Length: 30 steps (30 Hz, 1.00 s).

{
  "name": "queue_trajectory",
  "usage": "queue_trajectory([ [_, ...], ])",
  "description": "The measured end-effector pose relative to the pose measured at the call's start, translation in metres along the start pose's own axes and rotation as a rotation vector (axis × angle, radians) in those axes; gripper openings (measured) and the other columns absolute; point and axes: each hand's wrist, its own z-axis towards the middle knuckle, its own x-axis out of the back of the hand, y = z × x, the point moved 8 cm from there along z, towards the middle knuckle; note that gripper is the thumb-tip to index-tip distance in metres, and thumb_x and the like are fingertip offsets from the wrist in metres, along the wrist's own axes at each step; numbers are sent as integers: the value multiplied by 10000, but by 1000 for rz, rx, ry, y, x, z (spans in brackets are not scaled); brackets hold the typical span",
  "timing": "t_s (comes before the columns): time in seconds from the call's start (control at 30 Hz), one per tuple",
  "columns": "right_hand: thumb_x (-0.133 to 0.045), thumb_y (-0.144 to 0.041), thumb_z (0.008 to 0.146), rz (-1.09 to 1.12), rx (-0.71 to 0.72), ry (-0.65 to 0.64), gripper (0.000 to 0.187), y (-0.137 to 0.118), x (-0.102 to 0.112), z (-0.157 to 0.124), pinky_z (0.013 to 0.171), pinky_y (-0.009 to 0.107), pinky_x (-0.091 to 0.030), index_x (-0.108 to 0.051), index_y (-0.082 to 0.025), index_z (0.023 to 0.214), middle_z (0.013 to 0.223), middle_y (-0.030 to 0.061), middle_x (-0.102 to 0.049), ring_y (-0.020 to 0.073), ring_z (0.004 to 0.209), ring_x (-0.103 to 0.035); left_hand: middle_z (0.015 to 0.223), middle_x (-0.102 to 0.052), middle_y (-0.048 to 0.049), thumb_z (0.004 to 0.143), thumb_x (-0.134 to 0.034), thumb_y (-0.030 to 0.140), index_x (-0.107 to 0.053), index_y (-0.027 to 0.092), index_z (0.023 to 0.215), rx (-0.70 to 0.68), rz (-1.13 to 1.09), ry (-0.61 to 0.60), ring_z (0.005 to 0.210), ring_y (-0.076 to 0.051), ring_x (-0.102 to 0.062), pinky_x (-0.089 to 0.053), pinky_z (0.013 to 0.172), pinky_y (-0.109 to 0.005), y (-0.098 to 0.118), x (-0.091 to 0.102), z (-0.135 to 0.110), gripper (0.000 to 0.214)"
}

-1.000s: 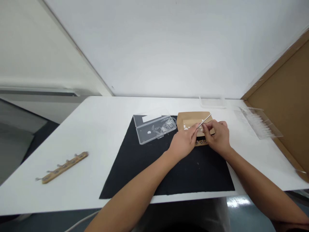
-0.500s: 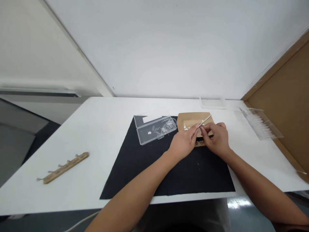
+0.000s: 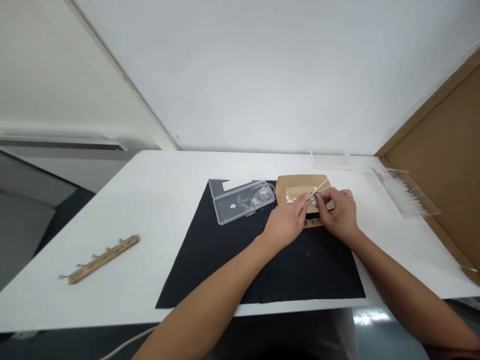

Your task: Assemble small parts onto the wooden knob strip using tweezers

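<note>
My left hand (image 3: pixel 285 217) is closed round a thin silver metal rod (image 3: pixel 318 188), which points up and to the right. Close beside it, my right hand (image 3: pixel 338 210) is pinched near the rod; what its fingertips hold, if anything, is too small to make out. Beneath and behind both hands lies a brown card (image 3: pixel 300 179) with small white pieces (image 3: pixel 289 198) on it. Between the hands, part of a wooden strip with metal fittings (image 3: pixel 312 222) shows, the rest hidden by my right hand.
A black mat (image 3: pixel 225 260) covers part of the white table (image 3: pixel 157 200). On it an open clear plastic box (image 3: pixel 227 212) holds several clear pieces. Another wooden strip with metal clips (image 3: pixel 105 258) lies left. Clear trays (image 3: pixel 330 161) stand behind; a brown panel (image 3: pixel 450 150) borders the right.
My right hand's fingertips have shifted slightly right, away from my left fingertips, and more of the wooden strip shows. The left hand keeps its hold on the rod.
</note>
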Motion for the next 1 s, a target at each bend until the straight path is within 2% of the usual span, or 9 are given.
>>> queue_trajectory([
  [0.1,-613,-333,1020,20,33,-50,248,-4,-3,0,803,392,-395,-584,-231,796,695,-37,-704,145,567,-614,1254,-782,-73,1114,-398,348,-579,262,1509,8,-1,-5,1069,-241,-767,-602,980,-345,0,0,0,443],
  [0.27,-620,-339,1019,3,-24,23,214,1,3,1,827,403,-394,-610,-232,834,715,-28,-730,165,619,-662,1292,-769,-61,1115,-388,342,-549,273,1531,1,-18,-7,1094,-237,-760,-594,1000,-348,1,0,0,452],
  [0.43,-618,-326,1020,21,49,-40,235,-7,-2,-1,794,394,-386,-594,-230,807,712,-36,-710,146,585,-622,1293,-770,-63,1116,-389,354,-574,259,1511,29,-13,-29,1077,-245,-765,-588,1012,-362,-2,-2,0,447],
  [0.7,-639,-323,1017,-4,22,23,216,-3,3,0,808,401,-386,-610,-230,824,708,-38,-713,154,602,-640,1226,-788,-72,1115,-393,345,-560,267,1520,16,-3,-25,1027,-239,-773,-601,957,-349,0,0,0,446],
  [0.9,-622,-309,1024,19,79,-31,223,-13,-1,-4,789,390,-381,-599,-226,818,720,-39,-713,142,582,-621,1287,-771,-85,1113,-400,352,-580,247,1505,40,-22,-25,1091,-255,-769,-594,1014,-380,-3,-2,-1,444],
  [1.0,-634,-319,1017,-13,56,-1,224,-10,1,-3,798,393,-380,-605,-228,814,715,-38,-720,149,592,-639,1295,-769,-83,1113,-400,356,-579,247,1506,37,-38,-15,1119,-258,-763,-587,1036,-385,-3,-2,0,445],
])
